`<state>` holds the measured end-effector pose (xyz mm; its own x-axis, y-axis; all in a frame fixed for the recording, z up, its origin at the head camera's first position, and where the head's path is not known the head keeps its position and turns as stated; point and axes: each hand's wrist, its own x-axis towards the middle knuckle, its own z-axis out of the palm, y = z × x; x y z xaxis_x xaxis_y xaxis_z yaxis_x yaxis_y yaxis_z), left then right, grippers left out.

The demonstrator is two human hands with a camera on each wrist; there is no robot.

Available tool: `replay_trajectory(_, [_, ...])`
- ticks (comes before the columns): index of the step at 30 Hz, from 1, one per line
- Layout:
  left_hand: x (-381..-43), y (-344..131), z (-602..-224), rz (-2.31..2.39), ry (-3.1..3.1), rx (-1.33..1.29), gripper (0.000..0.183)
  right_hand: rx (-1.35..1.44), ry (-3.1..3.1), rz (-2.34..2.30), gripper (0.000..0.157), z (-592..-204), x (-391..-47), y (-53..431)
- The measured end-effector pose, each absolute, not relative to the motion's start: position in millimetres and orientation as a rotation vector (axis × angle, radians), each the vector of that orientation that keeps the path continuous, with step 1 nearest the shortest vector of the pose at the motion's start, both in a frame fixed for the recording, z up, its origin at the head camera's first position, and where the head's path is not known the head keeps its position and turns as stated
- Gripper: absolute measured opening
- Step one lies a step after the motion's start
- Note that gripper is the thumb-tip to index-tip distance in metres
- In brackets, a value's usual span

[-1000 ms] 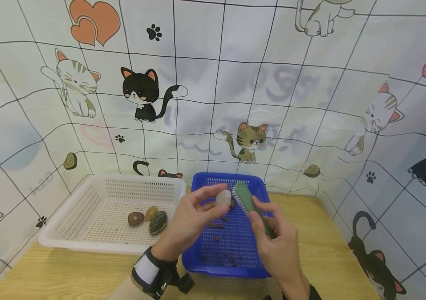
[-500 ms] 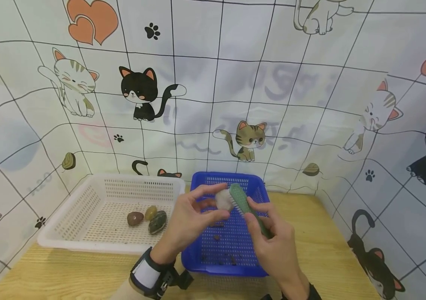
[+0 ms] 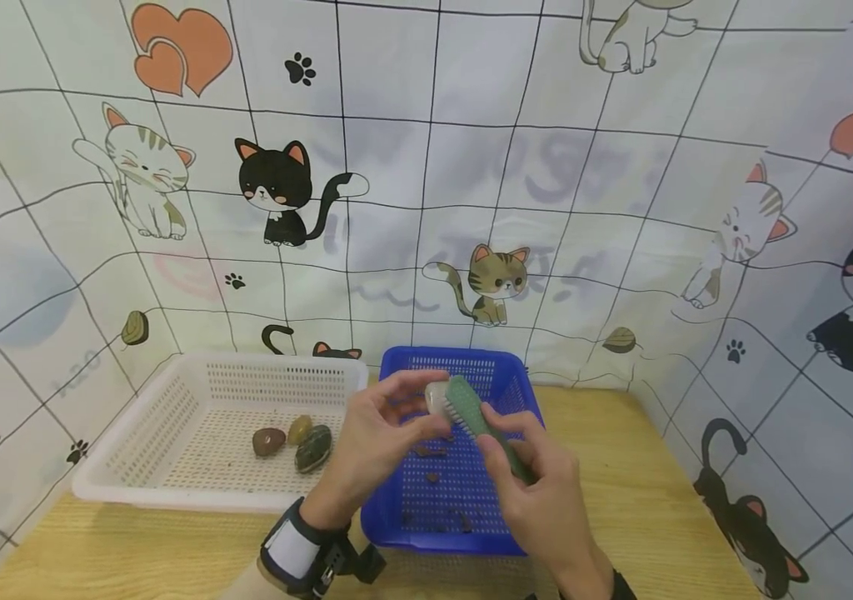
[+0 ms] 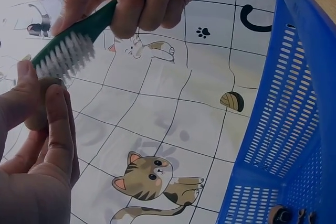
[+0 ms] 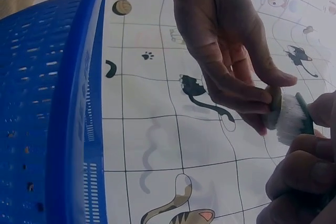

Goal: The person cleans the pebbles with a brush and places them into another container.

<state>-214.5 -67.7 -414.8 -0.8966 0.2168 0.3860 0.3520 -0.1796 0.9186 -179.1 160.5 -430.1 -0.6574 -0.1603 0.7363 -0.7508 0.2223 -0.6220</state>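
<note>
Between thumb and fingers, my left hand [image 3: 374, 442] pinches a pale whitish stone [image 3: 437, 398] above the blue basket. My right hand [image 3: 539, 492] grips the handle of a green brush [image 3: 466, 403], its white bristles against the stone's right side. In the left wrist view the bristles [image 4: 65, 56] touch the upper end of the stone [image 4: 38, 111], which the fingers partly cover. The right wrist view has the stone [image 5: 274, 106] facing the bristles [image 5: 291, 121], with the brush handle mostly hidden by the right hand.
The blue basket [image 3: 389, 533] holds small brown bits [image 3: 432, 477] beneath the hands. Left of it, a white basket [image 3: 172, 487] contains a reddish-brown stone [image 3: 269, 442], a yellowish stone [image 3: 301, 429] and a dark green striped stone [image 3: 314, 448]. A cat-patterned sheet rises behind the wooden table [image 3: 606, 467].
The brush has come left from beside the stone and now lies against it. The stone has turned in the left fingers, and both hands have shifted slightly left.
</note>
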Motion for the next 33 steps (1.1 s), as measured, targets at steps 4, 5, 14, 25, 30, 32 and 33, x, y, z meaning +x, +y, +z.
replay_trajectory(4, [-215.1,-65.3,-419.0,-2.243,-1.947,-0.748,0.059,0.880,-1.964,1.423,0.035,-430.9,-177.0,156.1])
replay_trajectory(5, [-215.3,-64.4,-420.1,-2.255,-1.933,-0.776,0.059,0.889,-1.966,1.418,0.035,-430.7,-176.5,155.5])
replay_trajectory(14, [-214.6,-58.0,-425.6,-2.423,-1.859,-0.905,0.070,0.883,-1.973,1.338,0.037,-431.6,-177.6,155.5])
replay_trajectory(25, [-216.1,-62.0,-419.8,-2.391,-1.822,-0.592,0.066,0.808,-2.090,1.234,0.029,-430.1,-182.5,157.5])
replay_trajectory(30, [-219.3,-64.1,-421.4,-2.404,-1.776,-0.572,0.064,0.902,-2.049,1.264,0.033,-434.2,-181.9,151.4])
replay_trajectory(32, [-219.2,-64.4,-422.5,-2.412,-1.810,-0.570,0.066,0.939,-2.010,1.282,0.036,-435.9,-182.3,149.1])
replay_trajectory(33, [-219.0,-64.1,-422.9,-2.409,-1.835,-0.568,0.067,0.947,-1.996,1.297,0.037,-436.5,-182.5,148.3])
